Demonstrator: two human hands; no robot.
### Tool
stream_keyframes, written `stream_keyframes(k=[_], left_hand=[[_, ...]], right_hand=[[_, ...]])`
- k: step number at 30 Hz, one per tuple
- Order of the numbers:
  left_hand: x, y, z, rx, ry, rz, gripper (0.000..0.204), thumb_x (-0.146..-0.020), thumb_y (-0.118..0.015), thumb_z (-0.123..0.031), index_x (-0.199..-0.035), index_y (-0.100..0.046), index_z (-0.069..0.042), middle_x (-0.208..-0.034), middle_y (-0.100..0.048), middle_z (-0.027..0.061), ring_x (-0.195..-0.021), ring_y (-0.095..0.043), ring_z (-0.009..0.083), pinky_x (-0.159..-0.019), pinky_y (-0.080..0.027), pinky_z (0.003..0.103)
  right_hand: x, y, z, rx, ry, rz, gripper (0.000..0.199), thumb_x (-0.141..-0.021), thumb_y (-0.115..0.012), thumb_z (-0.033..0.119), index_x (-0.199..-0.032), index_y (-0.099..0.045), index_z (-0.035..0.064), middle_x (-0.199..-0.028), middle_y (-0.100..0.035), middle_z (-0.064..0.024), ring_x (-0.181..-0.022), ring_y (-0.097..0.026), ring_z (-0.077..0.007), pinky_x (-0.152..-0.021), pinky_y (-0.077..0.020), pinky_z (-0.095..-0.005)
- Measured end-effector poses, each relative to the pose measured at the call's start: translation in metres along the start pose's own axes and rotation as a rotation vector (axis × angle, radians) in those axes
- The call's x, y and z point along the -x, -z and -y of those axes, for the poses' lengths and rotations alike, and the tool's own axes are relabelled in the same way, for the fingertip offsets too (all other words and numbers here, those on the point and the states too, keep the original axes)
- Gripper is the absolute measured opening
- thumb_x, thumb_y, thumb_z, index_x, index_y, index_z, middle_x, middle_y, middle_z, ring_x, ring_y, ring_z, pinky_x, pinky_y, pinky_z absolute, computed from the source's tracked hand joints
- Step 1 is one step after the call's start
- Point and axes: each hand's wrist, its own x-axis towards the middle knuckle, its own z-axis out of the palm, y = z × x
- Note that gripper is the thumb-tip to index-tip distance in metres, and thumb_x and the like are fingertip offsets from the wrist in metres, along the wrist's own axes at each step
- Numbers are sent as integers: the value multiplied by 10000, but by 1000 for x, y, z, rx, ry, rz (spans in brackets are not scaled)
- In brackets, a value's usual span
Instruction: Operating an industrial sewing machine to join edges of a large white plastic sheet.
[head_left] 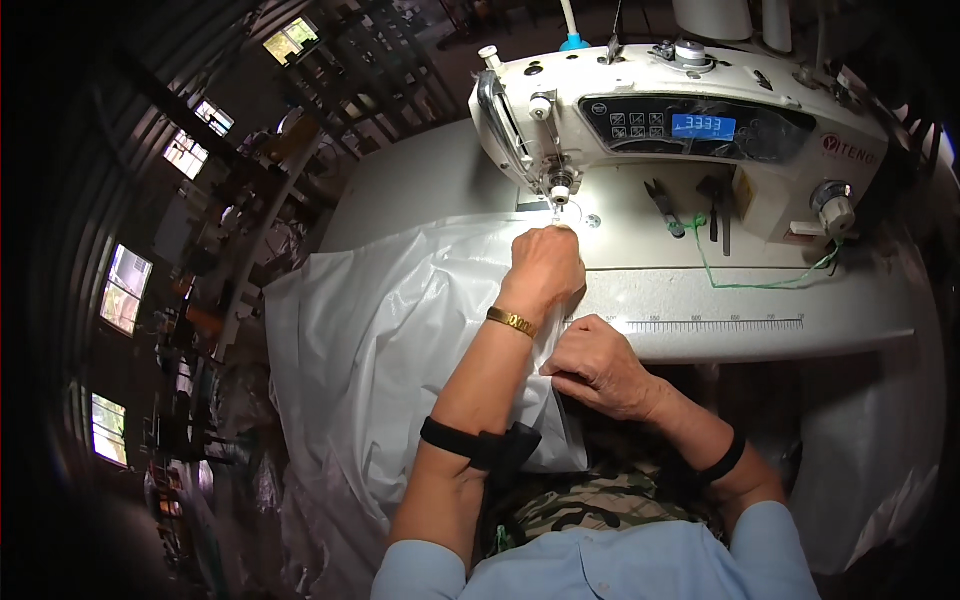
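Note:
A large white plastic-looking sheet [385, 330] drapes over the left part of the sewing table and hangs off its front edge. My left hand [546, 266] is closed on the sheet's right edge, just in front of the sewing machine's needle area [560, 200]. Its knuckles hide the exact grip. Nearer to my body, my right hand [603, 369] pinches the same edge with curled fingers. The white sewing machine [690, 110] stands behind my hands, its lamp lit and its small blue display glowing.
Thread snips [665, 208] and a dark slim tool [715, 212] lie on the machine bed, with green thread [740, 285] trailing to the right. A ruler scale [710, 323] runs along the table's front. A slatted rack [370, 75] stands at the back left.

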Motion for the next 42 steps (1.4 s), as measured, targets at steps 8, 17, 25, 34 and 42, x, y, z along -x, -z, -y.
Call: stream_keyframes(k=[8,17,25,34,42], left_hand=[[4,0,6,126,68,3,220,-784,-597,-139,-857,-683,50,-879,-681,297,-868,-671,455,-795,-542,496],[15,-24,44,957,229,57,422,-897,-564,-48,-1289,-581,108,-828,-646,-14,-736,-569,47,-629,-465,257],[19,-25,44,1470,273,153,424,-901,-564,-24,-1297,-555,127,-1053,-687,81,-864,-637,97,-763,-508,233],[16,-28,51,1470,292,200,344,-909,-545,-13,-1231,-604,90,-987,-686,51,-864,-619,81,-796,-504,226],[29,-21,24,1309,353,16,387,-879,-554,-27,-1235,-576,123,-890,-626,-15,-774,-546,52,-718,-453,210]], right_hand=[[-8,-5,2,-2,146,-2,165,-753,-725,67,-870,-611,88,-817,-584,-64,-841,-599,-261,-858,-458,-392],[-32,31,-24,63,-162,69,216,-874,-688,152,-1043,-595,55,-920,-658,-122,-879,-623,-335,-796,-494,-436],[-74,44,-93,463,-263,-70,218,-892,-635,124,-1086,-635,25,-904,-659,-185,-896,-635,-378,-815,-496,-469],[-89,48,-108,318,-367,21,184,-927,-622,170,-986,-710,20,-974,-672,-191,-949,-631,-371,-852,-487,-468],[-104,60,-101,466,-439,277,230,-964,-570,230,-1026,-664,30,-984,-653,-221,-940,-630,-395,-848,-491,-482]])
